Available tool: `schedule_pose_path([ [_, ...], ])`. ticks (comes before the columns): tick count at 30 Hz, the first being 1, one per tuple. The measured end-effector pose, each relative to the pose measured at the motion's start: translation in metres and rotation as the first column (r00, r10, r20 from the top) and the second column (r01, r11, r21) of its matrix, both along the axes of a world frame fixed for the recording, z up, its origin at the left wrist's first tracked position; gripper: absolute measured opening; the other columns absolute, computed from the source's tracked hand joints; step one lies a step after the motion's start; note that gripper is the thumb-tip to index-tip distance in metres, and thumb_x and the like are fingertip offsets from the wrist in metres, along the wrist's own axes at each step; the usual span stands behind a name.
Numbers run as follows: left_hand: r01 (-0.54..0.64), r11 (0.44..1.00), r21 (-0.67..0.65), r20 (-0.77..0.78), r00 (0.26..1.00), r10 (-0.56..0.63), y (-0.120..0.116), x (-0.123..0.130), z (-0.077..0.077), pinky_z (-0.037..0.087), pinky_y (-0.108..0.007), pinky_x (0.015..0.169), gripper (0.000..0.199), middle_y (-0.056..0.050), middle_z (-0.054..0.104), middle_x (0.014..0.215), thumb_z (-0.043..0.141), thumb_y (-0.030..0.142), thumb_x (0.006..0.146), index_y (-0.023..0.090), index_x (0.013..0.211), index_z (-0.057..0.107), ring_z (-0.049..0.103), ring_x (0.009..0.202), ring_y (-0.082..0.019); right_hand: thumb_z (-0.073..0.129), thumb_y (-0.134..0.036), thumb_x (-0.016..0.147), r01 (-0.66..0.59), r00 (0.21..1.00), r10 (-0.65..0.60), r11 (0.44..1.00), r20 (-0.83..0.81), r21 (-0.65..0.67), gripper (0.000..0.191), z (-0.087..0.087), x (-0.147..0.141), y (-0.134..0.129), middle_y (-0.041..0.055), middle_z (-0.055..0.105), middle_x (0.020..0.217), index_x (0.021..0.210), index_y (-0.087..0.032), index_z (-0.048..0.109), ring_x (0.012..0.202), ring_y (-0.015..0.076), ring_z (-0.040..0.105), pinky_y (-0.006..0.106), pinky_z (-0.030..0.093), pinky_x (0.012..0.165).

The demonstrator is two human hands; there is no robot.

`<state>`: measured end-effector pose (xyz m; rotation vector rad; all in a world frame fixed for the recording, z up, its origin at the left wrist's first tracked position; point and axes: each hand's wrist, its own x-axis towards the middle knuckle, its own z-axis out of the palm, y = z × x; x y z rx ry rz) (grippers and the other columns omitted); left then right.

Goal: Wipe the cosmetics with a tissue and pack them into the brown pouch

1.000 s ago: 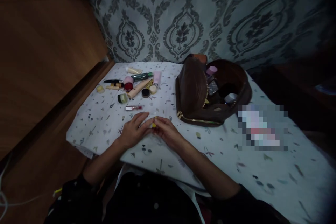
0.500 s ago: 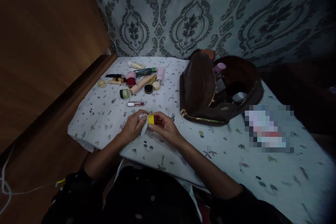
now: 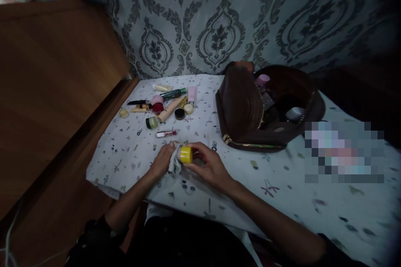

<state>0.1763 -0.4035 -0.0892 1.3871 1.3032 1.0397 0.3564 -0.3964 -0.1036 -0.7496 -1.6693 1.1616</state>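
Observation:
In my right hand (image 3: 210,164) is a small jar with a yellow lid (image 3: 186,154), gripped between thumb and fingers over the near part of the table. My left hand (image 3: 162,161) is closed on a crumpled white cloth (image 3: 174,166), which presses against the pale end of the jar. That end is partly covered by the cloth. Just beyond my left hand lies a lipstick (image 3: 166,133). Farther back is a group of cosmetics, among them a green-lidded jar (image 3: 152,123), a black-lidded pot (image 3: 179,114) and a pink tube (image 3: 191,94).
An unzipped brown bag (image 3: 241,108) stands on the right, with several items inside. Right of it lies a blurred-out object (image 3: 341,152). A patterned white cloth (image 3: 125,154) covers the table. Wooden furniture (image 3: 62,58) borders the left side, and a papered wall (image 3: 219,37) rises behind.
My view has shifted, so the table sits a little lower. The yellow-lidded jar is turned more into sight, and my right-hand fingers have moved toward its lid end. Both hands keep their hold.

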Motion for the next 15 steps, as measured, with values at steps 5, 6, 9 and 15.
schedule_pose_path([
  [5,0.112,0.993,-0.031,0.037,0.993,-0.111,0.0,-0.002,0.003,0.044,-0.027,0.058,0.059,0.0,0.056,0.063,0.039,0.072,0.088,0.019,0.07,0.055,0.049,0.059,-0.014,0.068,-0.03,0.087,0.045,0.981,-0.104,0.942,0.163,0.332,0.037,-0.002,0.003,-0.005,0.0091,0.065,0.109,0.123,-0.026,0.057,0.099,0.0244,0.063,0.04,0.055,0.087],
  [6,0.094,0.995,-0.036,0.037,0.995,-0.093,0.0,-0.001,0.005,0.043,-0.027,0.059,0.058,0.0,0.056,0.064,0.039,0.071,0.089,0.018,0.07,0.055,0.049,0.06,-0.014,0.065,-0.028,0.088,0.05,0.974,-0.128,0.926,0.186,0.375,0.038,-0.003,0.004,-0.006,0.0099,0.064,0.112,0.125,-0.026,0.055,0.102,0.0248,0.063,0.04,0.055,0.088],
  [9,0.004,0.999,-0.05,0.012,1.0,-0.003,-0.001,0.002,0.01,0.044,-0.026,0.06,0.056,0.002,0.054,0.062,0.041,0.069,0.089,0.019,0.068,0.053,0.049,0.062,-0.013,0.059,-0.02,0.091,0.052,0.957,-0.179,0.88,0.227,0.472,0.04,-0.006,0.005,-0.007,0.0109,0.062,0.116,0.13,-0.027,0.053,0.107,0.0246,0.062,0.04,0.054,0.092],
  [15,-0.109,0.993,-0.044,0.015,0.994,0.109,0.0,0.001,0.001,0.049,-0.028,0.063,0.049,0.0,0.059,0.065,0.049,0.063,0.087,0.02,0.067,0.059,0.055,0.066,-0.017,0.057,-0.015,0.091,0.067,0.962,-0.194,0.848,0.192,0.525,0.04,-0.009,0.005,-0.004,0.0102,0.062,0.119,0.127,-0.03,0.055,0.112,0.0242,0.06,0.042,0.053,0.093],
])
